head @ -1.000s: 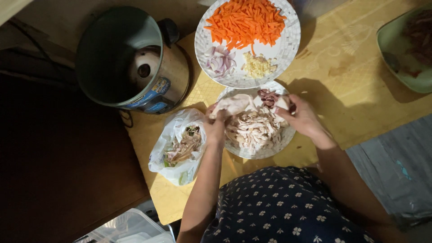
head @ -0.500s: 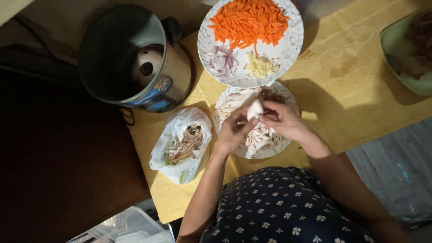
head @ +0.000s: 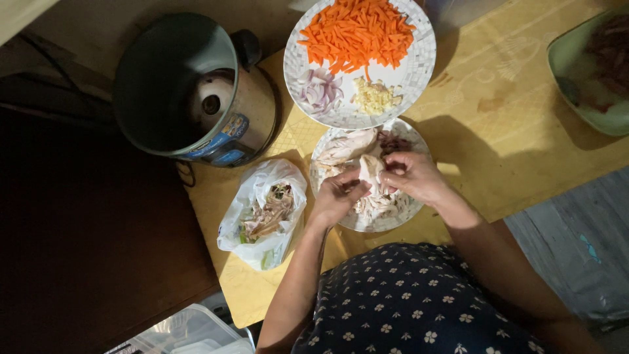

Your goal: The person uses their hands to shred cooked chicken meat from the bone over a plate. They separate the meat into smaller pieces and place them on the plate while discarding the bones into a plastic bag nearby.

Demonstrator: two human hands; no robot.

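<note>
Pale cooked chicken piece point(head: 371, 172), elongated, long axis running near-to-far, far end pointing toward the far plate; surface off-white, fibrous, slightly glossy; held just above the near round patterned plate of shredded chicken point(head: 327, 157). Left hand point(head: 335, 195): fingers curled and pinched closed on the left side of the piece. Right hand point(head: 411, 176): fingertips closed on its right side, both hands touching it at once. Near plate: white torn meat with a few darker reddish scraps at the far edge. Far round white mosaic-patterned plate point(head: 422, 65): orange carrot sticks point(head: 357, 31), sliced purple onion point(head: 318, 92), small heap of minced pale garlic point(head: 373, 97). Left of the near plate: crumpled clear plastic bag holding bones and scraps point(head: 263, 213). Far left: round metal cooker body, open top point(head: 190, 88), with a blue rectangular label on its near side, print not legible. Far right edge: pale green bowl with dark contents point(head: 590, 72). All stand on a yellow patterned table covering point(head: 511, 111).
</note>
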